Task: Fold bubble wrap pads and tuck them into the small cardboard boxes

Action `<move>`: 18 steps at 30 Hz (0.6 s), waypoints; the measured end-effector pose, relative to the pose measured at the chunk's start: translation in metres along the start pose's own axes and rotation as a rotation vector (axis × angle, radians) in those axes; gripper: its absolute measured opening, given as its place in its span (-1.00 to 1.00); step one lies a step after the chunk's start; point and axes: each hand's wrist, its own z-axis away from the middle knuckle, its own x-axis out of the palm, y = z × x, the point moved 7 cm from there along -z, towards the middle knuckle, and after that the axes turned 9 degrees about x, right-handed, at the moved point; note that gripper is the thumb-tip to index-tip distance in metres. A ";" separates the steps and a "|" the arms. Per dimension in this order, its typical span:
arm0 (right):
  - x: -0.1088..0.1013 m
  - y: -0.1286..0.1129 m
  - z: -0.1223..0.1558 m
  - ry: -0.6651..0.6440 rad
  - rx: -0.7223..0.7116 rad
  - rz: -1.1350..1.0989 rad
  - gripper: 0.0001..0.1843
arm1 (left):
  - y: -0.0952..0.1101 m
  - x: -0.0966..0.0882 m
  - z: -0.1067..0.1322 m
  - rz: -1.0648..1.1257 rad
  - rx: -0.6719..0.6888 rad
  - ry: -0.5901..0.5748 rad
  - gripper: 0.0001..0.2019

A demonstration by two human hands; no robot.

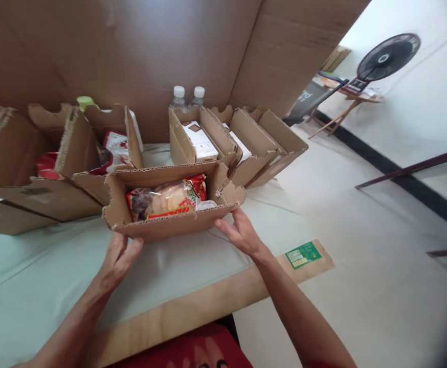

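Note:
A long, narrow cardboard box [170,227] with notched ends is turned lengthwise in front of me. Inside lie red-and-clear plastic food packets [170,198] and a small white item [205,205] at the right end; its kind is unclear. My left hand [119,259] grips the box's near left corner, thumb on the front wall and fingers hidden beneath or behind. At the near right corner, my right hand [241,232] holds the box with its fingers against the end and its thumb toward the front wall.
More cardboard boxes with packets stand at left [54,197] and right [262,163], before a tall cardboard panel [150,56]. Two white-capped bottles [188,98] stand behind. A pale sheet covers the table, whose wooden edge [193,301] faces me. A fan [383,59] stands far right.

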 end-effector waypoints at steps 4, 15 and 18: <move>0.015 -0.001 0.000 0.041 0.081 -0.106 -0.10 | 0.005 0.007 -0.003 0.180 -0.015 0.192 -0.26; -0.010 -0.082 0.030 0.059 -0.103 -0.200 -0.28 | 0.093 -0.044 0.040 0.017 0.065 0.342 -0.40; -0.049 -0.093 0.022 0.195 -0.140 -0.250 -0.29 | 0.131 -0.030 0.000 0.047 0.173 0.297 -0.39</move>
